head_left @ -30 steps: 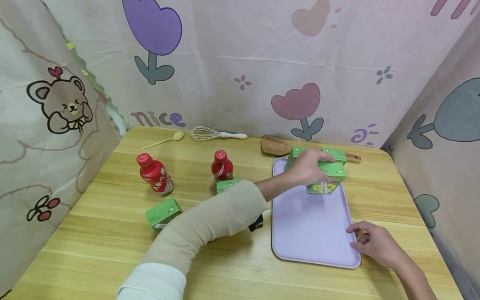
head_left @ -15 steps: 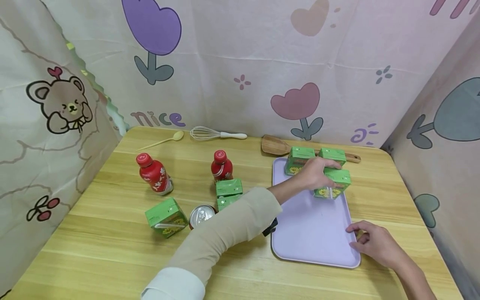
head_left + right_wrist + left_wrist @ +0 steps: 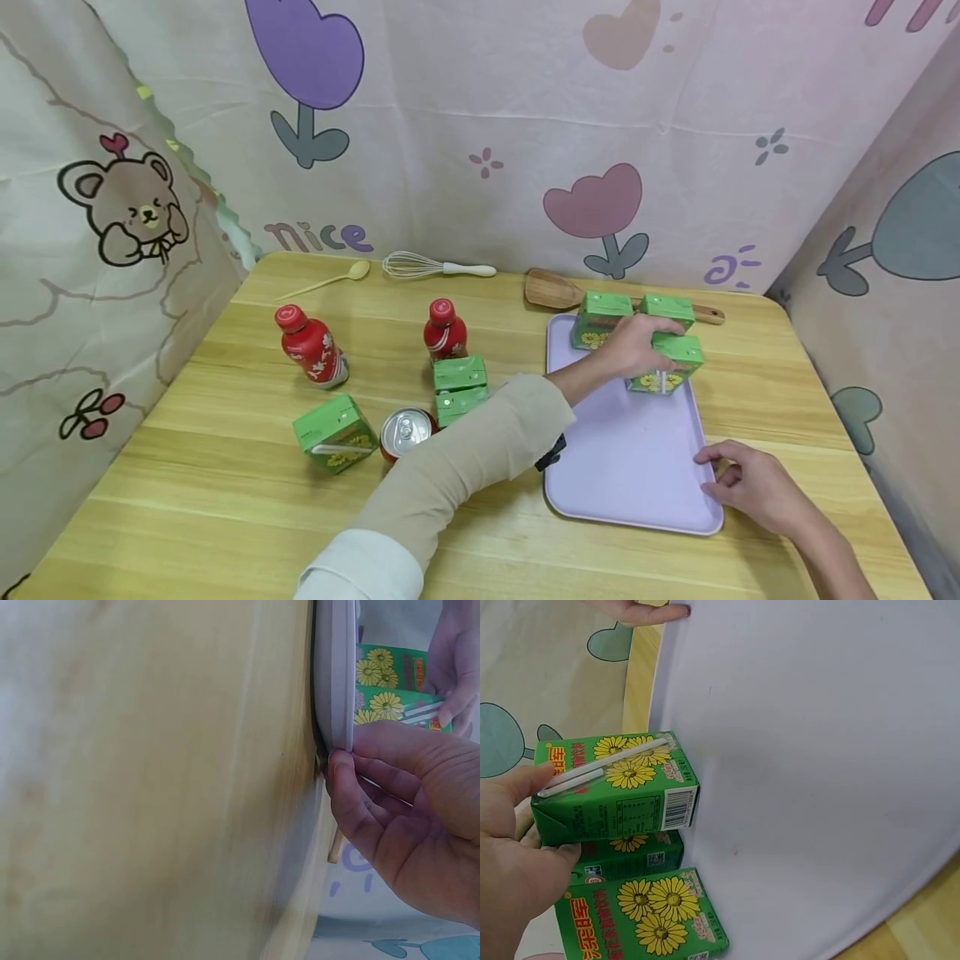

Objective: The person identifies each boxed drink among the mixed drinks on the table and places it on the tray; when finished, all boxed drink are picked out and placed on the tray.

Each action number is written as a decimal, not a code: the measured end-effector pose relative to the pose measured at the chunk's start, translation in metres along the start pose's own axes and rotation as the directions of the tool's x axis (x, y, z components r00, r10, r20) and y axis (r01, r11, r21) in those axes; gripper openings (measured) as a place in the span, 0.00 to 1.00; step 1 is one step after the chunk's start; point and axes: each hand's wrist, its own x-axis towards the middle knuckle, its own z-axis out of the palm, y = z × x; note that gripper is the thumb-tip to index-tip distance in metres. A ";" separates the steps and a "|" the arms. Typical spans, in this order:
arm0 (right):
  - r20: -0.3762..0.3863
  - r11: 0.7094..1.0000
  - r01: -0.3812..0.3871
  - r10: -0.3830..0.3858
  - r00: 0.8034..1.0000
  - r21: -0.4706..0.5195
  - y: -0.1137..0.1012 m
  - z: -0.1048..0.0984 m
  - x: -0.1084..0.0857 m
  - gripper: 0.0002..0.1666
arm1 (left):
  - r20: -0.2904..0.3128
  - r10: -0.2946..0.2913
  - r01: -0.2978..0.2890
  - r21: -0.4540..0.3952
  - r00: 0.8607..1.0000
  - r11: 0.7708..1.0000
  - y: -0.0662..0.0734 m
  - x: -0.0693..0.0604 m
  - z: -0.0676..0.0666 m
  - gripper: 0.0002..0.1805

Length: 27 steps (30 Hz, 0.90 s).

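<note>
My left hand (image 3: 637, 346) grips a green drink carton (image 3: 686, 352) over the far right part of a lilac tray (image 3: 630, 475). In the left wrist view, thumb and fingers hold that carton's top end, and a straw lies along its printed side. Behind it, two matching cartons, a left one (image 3: 606, 305) and a right one (image 3: 669, 308), stand at the tray's far end. My right hand (image 3: 757, 487) is at the tray's near right edge. In the right wrist view its thumb and finger pinch the tray rim (image 3: 341, 682).
Left of the tray stand two red bottles, one outer (image 3: 313, 350) and one inner (image 3: 445, 333), a can (image 3: 407, 429), a lone green carton (image 3: 335, 433) and a pair of cartons (image 3: 460, 375). A spatula (image 3: 552, 290), whisk (image 3: 435, 267) and spoon (image 3: 330, 282) lie along the back.
My left hand has shifted slightly right and nearer with its carton, separating it from the two behind. The sleeve has moved right, uncovering the can and cartons. My right hand has stayed put.
</note>
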 end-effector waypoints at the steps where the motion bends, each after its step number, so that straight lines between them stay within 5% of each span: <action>1: 0.001 1.000 0.001 -0.001 1.000 -0.001 0.000 0.000 0.000 0.19 | 0.003 0.000 0.000 0.004 1.000 1.000 0.001 0.000 -0.001 0.29; 6: -0.002 1.000 0.011 -0.011 1.000 0.000 -0.001 -0.002 0.001 0.19 | 0.054 0.015 -0.022 0.131 0.998 0.991 0.008 0.000 -0.007 0.30; 12: -0.006 1.000 0.008 -0.008 1.000 0.001 -0.001 -0.002 0.000 0.20 | 0.091 0.062 -0.089 0.333 0.994 0.939 0.024 -0.006 -0.017 0.36; 19: 0.006 1.000 0.004 -0.004 1.000 0.006 0.000 -0.002 0.000 0.20 | 0.093 0.075 -0.095 0.225 0.993 0.970 0.041 -0.025 -0.037 0.37; 22: 0.009 1.000 -0.003 0.002 1.000 0.010 0.001 -0.002 0.001 0.20 | 0.109 0.082 -0.094 0.116 0.991 0.989 0.049 -0.039 -0.056 0.37; 27: 0.014 1.000 -0.003 0.002 1.000 0.007 0.000 -0.003 0.002 0.20 | 0.061 0.151 -0.154 0.040 0.987 0.987 0.056 -0.069 -0.097 0.37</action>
